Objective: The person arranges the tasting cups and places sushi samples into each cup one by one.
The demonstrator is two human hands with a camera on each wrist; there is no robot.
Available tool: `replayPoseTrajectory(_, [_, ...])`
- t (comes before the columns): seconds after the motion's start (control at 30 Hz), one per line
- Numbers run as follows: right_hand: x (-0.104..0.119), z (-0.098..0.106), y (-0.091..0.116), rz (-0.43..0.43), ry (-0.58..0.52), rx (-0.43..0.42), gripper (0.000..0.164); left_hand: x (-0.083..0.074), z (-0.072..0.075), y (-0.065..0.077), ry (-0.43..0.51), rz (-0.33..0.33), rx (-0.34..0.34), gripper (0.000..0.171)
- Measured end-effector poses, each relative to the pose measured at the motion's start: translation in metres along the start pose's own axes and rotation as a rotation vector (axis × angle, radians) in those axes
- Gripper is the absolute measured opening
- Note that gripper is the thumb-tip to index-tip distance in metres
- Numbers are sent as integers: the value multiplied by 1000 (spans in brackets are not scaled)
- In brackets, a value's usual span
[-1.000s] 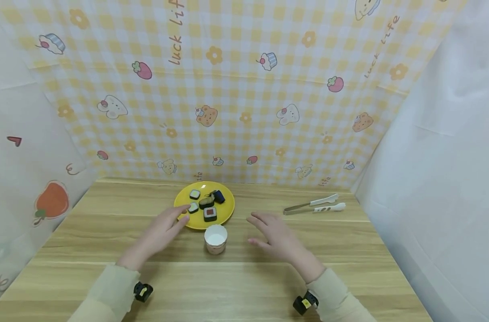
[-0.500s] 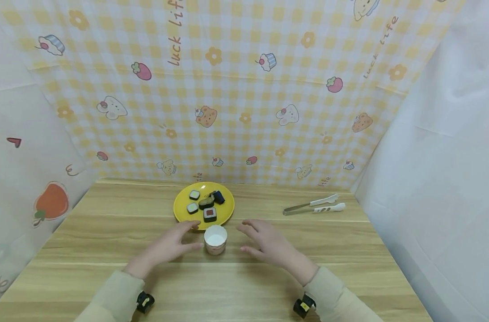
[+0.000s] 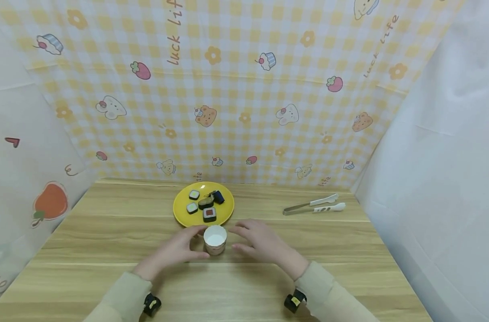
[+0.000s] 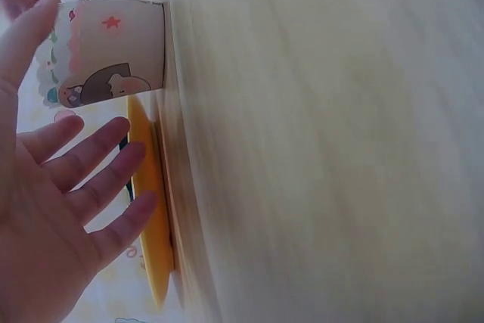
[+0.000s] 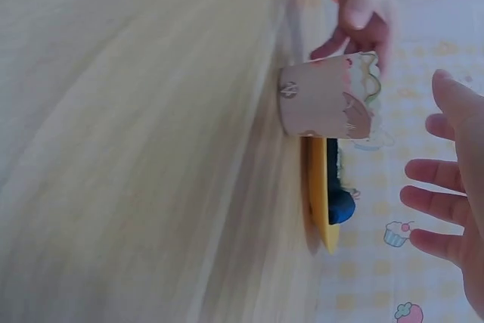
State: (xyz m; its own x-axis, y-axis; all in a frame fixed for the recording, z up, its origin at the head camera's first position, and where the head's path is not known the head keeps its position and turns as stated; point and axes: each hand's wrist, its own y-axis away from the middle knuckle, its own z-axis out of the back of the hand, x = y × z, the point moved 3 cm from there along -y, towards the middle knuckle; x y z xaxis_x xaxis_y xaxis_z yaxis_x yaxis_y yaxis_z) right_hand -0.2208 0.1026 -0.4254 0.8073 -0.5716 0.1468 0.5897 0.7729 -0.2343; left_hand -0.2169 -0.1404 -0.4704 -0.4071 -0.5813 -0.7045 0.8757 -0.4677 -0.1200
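Observation:
A small paper cup (image 3: 215, 240) with a white inside stands upright on the table, just in front of a yellow plate (image 3: 180, 217). In the left wrist view the cup (image 4: 121, 47) shows a printed pattern and a wavy rim. Close at its left side is my left hand (image 3: 179, 248), thumb and fingers spread apart. My right hand (image 3: 260, 243) hovers to the right of the cup with relaxed fingers and a gap before it. The right wrist view shows the right hand (image 5: 461, 187) holding nothing. Whether the left fingertips touch the cup, I cannot tell.
Several sushi pieces lie on the plate, among them a square roll (image 3: 209, 214) with a red centre and a dark blue piece (image 3: 218, 197). White-handled tongs (image 3: 313, 205) lie at the back right. A checked cloth (image 3: 244, 89) hangs behind the wooden table (image 3: 236, 290).
My left hand has come from beside the plate down and right to the cup. My right hand has moved left, nearer the cup. The cup, plate and tongs stay in place.

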Motion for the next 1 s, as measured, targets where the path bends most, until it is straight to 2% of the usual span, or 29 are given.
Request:
replayPoseTrajectory(0.37, [3, -4, -12, 64, -62, 14, 39, 6, -9, -6, 102, -4, 47, 72])
replayPoseTrajectory(0.6, [6, -11, -14, 48, -10, 39, 36, 4, -13, -11, 165, 12, 71, 66])
replayPoseTrajectory(0.83, [7, -17, -17, 32, 21, 59, 31, -1, -15, -15, 155, 18, 76, 62])
replayPoseTrajectory(1.0, [8, -19, -18, 38, 48, 43, 25, -1, -18, -18, 169, 15, 73, 60])
